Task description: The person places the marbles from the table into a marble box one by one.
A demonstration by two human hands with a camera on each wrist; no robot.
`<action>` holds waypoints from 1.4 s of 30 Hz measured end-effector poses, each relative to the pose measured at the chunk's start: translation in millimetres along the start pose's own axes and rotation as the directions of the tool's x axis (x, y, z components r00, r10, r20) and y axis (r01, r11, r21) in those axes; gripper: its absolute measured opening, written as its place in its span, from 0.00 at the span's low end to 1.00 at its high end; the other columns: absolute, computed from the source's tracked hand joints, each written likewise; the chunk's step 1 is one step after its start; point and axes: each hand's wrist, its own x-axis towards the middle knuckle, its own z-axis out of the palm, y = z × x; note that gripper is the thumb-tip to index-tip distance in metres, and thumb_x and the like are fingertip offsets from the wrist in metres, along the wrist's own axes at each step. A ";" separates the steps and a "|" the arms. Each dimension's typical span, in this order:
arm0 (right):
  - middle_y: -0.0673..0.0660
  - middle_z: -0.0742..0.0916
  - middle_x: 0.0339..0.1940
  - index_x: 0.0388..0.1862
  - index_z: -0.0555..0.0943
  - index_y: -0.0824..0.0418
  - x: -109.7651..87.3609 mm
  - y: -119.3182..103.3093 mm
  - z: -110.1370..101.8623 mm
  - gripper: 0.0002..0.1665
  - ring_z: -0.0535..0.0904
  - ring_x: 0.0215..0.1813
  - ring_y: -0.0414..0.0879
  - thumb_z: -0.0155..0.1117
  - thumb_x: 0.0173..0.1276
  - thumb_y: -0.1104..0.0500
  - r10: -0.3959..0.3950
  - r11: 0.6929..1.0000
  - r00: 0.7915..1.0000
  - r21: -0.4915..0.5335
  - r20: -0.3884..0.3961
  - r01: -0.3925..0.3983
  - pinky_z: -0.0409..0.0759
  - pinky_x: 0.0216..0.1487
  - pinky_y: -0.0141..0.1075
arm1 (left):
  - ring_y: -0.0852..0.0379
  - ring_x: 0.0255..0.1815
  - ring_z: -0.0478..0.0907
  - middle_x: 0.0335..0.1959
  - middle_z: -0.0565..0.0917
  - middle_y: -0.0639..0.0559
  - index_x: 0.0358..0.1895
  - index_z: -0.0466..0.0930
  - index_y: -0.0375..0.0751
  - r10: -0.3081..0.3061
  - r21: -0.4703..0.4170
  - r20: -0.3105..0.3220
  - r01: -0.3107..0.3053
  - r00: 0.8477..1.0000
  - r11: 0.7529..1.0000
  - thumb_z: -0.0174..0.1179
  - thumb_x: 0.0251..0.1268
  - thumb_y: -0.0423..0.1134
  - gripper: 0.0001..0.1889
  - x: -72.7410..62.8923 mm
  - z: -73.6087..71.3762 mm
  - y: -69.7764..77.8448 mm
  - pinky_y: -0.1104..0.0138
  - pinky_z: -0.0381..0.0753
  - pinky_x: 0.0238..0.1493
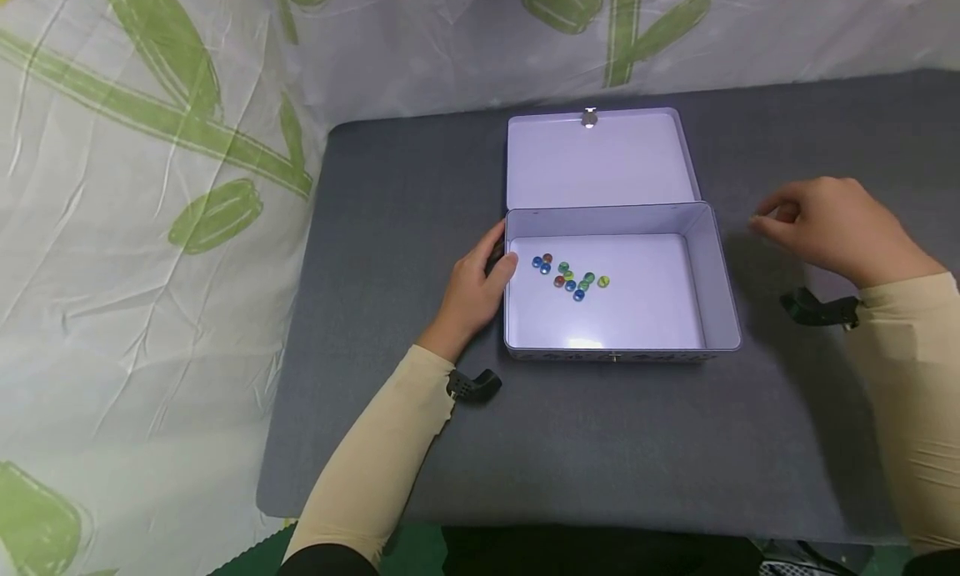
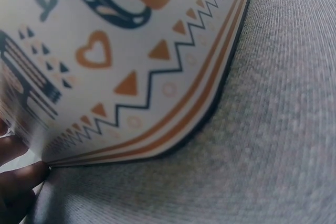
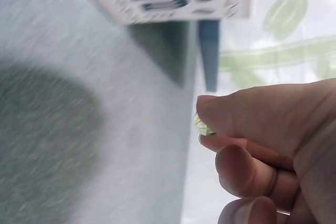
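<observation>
A shallow tin box stands on the table, its hinged lid laid back behind it. Several glass marbles in blue, green, red and yellow lie in the left part of its floor. My left hand holds the box's left side, thumb at the rim and fingers along the outer wall. The left wrist view shows that patterned wall with fingertips at its edge. To the right of the box, above the table, my right hand pinches a green-and-white striped marble between thumb and finger.
A grey cloth covers the table. Behind and to the left hangs a pale curtain with green leaf patterns. A metal clasp sits on the lid's far edge. A pale object, partly hidden, lies below the right wrist.
</observation>
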 end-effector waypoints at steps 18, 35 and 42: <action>0.59 0.90 0.36 0.52 0.88 0.66 11.7 -60.3 -18.8 0.21 0.78 0.32 0.48 0.66 0.75 0.49 -0.060 0.997 0.995 0.045 -0.081 0.064 0.73 0.32 0.42 | 0.48 0.73 0.76 0.76 0.74 0.43 0.81 0.66 0.44 -0.006 0.009 0.000 0.006 1.000 1.000 0.47 0.74 0.54 0.36 1.2 0.0 -5.7 0.54 0.69 0.76; 0.54 0.84 0.29 0.49 0.89 0.59 30.5 -113.2 3.8 0.13 0.74 0.29 0.48 0.67 0.73 0.53 -0.165 0.982 0.986 0.090 -0.031 0.167 0.70 0.30 0.40 | 0.48 0.72 0.77 0.75 0.75 0.43 0.81 0.66 0.45 -0.008 -0.001 -0.003 0.008 1.000 1.000 0.48 0.74 0.54 0.35 0.5 -1.0 -3.2 0.54 0.69 0.76; 0.54 0.83 0.27 0.45 0.90 0.60 32.5 -128.2 16.0 0.09 0.74 0.29 0.49 0.70 0.71 0.58 -0.239 0.964 0.971 0.113 -0.017 0.239 0.71 0.32 0.41 | 0.48 0.71 0.77 0.74 0.77 0.42 0.81 0.66 0.44 0.003 -0.001 0.000 -0.003 1.000 1.000 0.48 0.74 0.53 0.35 1.8 -0.6 -3.5 0.55 0.69 0.75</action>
